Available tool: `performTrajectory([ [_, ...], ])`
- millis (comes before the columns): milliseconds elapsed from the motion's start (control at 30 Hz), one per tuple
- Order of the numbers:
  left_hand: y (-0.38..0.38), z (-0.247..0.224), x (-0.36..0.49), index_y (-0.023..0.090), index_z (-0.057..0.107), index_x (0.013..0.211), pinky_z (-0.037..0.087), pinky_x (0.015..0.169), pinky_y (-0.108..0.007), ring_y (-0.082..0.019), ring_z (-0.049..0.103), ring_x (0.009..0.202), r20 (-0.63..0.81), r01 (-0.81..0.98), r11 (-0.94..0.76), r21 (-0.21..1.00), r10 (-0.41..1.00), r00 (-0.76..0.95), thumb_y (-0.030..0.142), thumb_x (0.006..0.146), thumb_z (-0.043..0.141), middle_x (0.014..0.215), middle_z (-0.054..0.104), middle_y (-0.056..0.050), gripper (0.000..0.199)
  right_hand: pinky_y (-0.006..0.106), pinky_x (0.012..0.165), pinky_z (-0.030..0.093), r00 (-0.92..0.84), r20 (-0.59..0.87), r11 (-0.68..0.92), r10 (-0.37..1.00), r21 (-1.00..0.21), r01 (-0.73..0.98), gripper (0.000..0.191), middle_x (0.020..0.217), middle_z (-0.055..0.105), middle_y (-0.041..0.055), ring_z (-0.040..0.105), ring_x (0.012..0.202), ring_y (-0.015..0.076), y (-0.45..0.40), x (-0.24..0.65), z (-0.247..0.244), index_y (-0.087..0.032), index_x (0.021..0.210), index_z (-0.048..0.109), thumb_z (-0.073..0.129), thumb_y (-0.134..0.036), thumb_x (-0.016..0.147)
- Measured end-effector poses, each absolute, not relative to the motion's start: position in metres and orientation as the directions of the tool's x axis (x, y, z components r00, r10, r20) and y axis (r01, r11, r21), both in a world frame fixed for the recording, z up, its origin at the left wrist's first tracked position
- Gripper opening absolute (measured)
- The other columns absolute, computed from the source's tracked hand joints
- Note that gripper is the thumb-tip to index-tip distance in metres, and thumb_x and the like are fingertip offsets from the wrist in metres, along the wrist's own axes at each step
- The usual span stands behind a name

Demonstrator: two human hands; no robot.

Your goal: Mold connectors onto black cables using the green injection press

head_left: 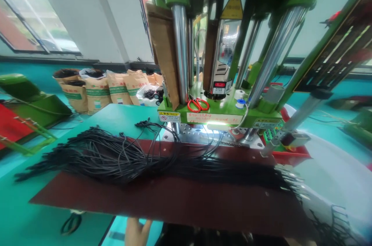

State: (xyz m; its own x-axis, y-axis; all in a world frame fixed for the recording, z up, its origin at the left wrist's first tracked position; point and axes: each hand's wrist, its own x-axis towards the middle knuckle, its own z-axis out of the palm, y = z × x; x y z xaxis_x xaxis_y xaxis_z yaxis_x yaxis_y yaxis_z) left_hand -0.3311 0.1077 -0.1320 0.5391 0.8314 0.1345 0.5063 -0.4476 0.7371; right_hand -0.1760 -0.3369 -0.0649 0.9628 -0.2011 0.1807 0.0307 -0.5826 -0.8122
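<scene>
At the bottom edge my left hand [137, 232] shows only in part, just below the front edge of a dark red-brown board [186, 203]. Two of its digits point up and stand apart, and I see nothing between them. Whether the fingertips touch the board's underside is hidden. My right hand is out of view. Across the board lies a long bundle of black cables [116, 157], fanned out at the left and drawn together toward the right, where pale metallic ends [293, 180] stick out. A few strands reach back toward the green press.
Behind the board stands a green press [203, 112] with steel columns. Red-handled scissors [198, 105] and a blue-and-white spool [240, 103] rest on its ledge. A red tray [290, 157] is at right. Paper sacks [97, 93] stand at back left. A dark ring-shaped handle [71, 224] shows below the board.
</scene>
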Motion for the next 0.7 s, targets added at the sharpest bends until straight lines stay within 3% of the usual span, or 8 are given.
performTrajectory([
  [200, 0.098, -0.109, -0.329, 0.012, 0.059, 0.087, 0.043, 0.056, -0.033, -0.022, 0.051, 0.057, 0.105, 0.531, -0.451, 0.717, 0.824, 0.557, 0.063, 0.063, 0.042, 0.063, 0.056, -0.006, 0.059, 0.040, 0.081, 0.047, 0.971, 0.149, -0.560, -0.185, -0.828, 0.021, 0.038, 0.116, 0.053, 0.0070, 0.052, 0.101, 0.0243, -0.337, -0.166, -0.074, -0.023, 0.116, 0.050, 0.054, -0.040, 0.082],
  [333, 0.094, -0.099, -0.329, 0.012, 0.058, 0.088, 0.043, 0.053, -0.033, -0.019, 0.047, 0.050, 0.078, 0.553, -0.450, 0.701, 0.820, 0.567, 0.062, 0.066, 0.040, 0.059, 0.055, -0.004, 0.058, 0.037, 0.082, 0.049, 0.971, 0.134, -0.543, -0.197, -0.840, 0.006, 0.054, 0.115, 0.056, 0.0093, 0.055, 0.100, 0.0272, -0.338, -0.170, -0.080, -0.023, 0.121, 0.048, 0.061, -0.043, 0.073],
  [567, 0.097, -0.098, -0.330, 0.010, 0.058, 0.085, 0.042, 0.052, -0.034, -0.022, 0.049, 0.052, 0.039, 0.598, -0.445, 0.666, 0.822, 0.568, 0.066, 0.064, 0.037, 0.055, 0.054, -0.005, 0.063, 0.040, 0.081, 0.049, 0.977, 0.110, -0.509, -0.185, -0.861, 0.000, 0.064, 0.104, 0.063, 0.0105, 0.056, 0.097, 0.0324, -0.337, -0.173, -0.084, -0.018, 0.118, 0.051, 0.060, -0.050, 0.063],
  [700, 0.108, -0.085, -0.332, 0.009, 0.058, 0.087, 0.043, 0.054, -0.034, -0.025, 0.054, 0.056, -0.029, 0.614, -0.523, 0.591, 0.747, 0.665, 0.065, 0.064, 0.036, 0.060, 0.059, -0.008, 0.064, 0.038, 0.077, 0.051, 0.987, 0.064, -0.491, -0.150, -0.871, -0.018, 0.066, 0.093, 0.066, 0.0115, 0.059, 0.091, 0.0326, -0.340, -0.174, -0.078, -0.016, 0.113, 0.054, 0.061, -0.053, 0.059],
])
